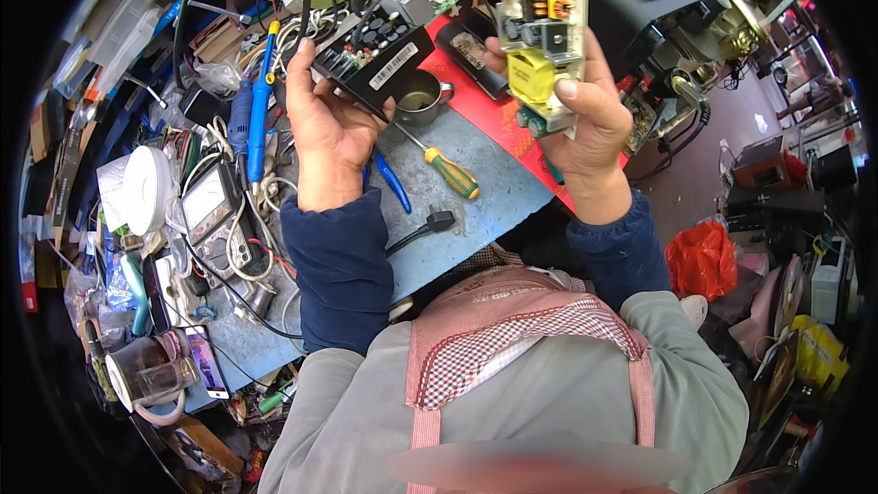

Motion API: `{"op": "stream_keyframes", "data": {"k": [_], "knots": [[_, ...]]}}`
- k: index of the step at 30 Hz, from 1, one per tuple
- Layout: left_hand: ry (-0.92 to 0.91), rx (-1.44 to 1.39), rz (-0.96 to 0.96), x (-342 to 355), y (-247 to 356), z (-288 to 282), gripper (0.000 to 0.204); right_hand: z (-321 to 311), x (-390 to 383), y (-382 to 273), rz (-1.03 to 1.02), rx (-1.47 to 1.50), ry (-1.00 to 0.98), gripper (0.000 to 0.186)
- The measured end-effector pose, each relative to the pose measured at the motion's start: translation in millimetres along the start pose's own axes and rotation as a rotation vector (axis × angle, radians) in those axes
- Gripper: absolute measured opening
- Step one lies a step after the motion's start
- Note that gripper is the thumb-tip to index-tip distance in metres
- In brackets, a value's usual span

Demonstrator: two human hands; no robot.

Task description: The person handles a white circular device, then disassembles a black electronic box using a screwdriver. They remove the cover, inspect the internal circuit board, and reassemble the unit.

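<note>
My left hand (331, 133) is closed around a black power supply case (375, 82) with a barcode label, its inside showing capacitors and a grey finned block. In my right hand (594, 119) a power supply circuit board (569, 23) stands upright, pinched between thumb and fingers. A yellow-wrapped transformer (530, 79) sits on that board's lower half, with coils and dark capacitors above it. Under and between my hands, a screwdriver (452, 174) with a green and yellow handle lies on the bench. Beside it is a metal cup (418, 97).
Blue-handled pliers (391, 181) and a black power plug (439, 220) lie on the grey-blue bench (494, 217). A blue soldering iron (262, 119), tangled cables and a meter (208, 201) crowd the left. A phone (207, 362) and a glass jug (151, 370) stand near the front left corner.
</note>
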State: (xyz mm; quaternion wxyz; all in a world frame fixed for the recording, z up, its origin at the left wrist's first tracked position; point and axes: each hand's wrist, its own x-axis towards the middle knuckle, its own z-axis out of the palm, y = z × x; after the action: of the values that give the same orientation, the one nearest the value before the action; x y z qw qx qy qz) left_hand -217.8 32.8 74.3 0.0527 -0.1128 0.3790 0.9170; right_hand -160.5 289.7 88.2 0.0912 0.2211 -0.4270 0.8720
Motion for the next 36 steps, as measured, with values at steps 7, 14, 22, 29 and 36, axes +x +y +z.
{"op": "stream_keyframes", "data": {"k": [7, 14, 22, 29, 36], "knots": [[-0.19, -0.038, -0.244, -15.1, -2.7, 7.6, 0.097, 3.2, 19.4, 37.0, 0.03, 0.128, -0.024, 0.079], [0.066, 0.313, 0.055, -21.1, -5.4, 15.2, 0.093, 14.3, 34.5, 37.0, 0.046, 0.168, 0.004, 0.074], [-0.049, 0.314, 0.38, -20.0, -19.1, 18.2, 0.06, 25.4, 52.1, 36.6, 0.05, 0.113, -0.038, 0.073], [-0.177, -0.119, 0.007, -21.9, -14.6, 18.3, 0.059, 34.3, 52.5, 32.9, -0.022, 0.058, -0.019, 0.059], [-0.04, -0.195, -0.114, -11.3, -18.9, 10.8, 0.069, 37.5, 38.4, 28.6, -0.038, -0.051, 0.171, 0.05]]}}
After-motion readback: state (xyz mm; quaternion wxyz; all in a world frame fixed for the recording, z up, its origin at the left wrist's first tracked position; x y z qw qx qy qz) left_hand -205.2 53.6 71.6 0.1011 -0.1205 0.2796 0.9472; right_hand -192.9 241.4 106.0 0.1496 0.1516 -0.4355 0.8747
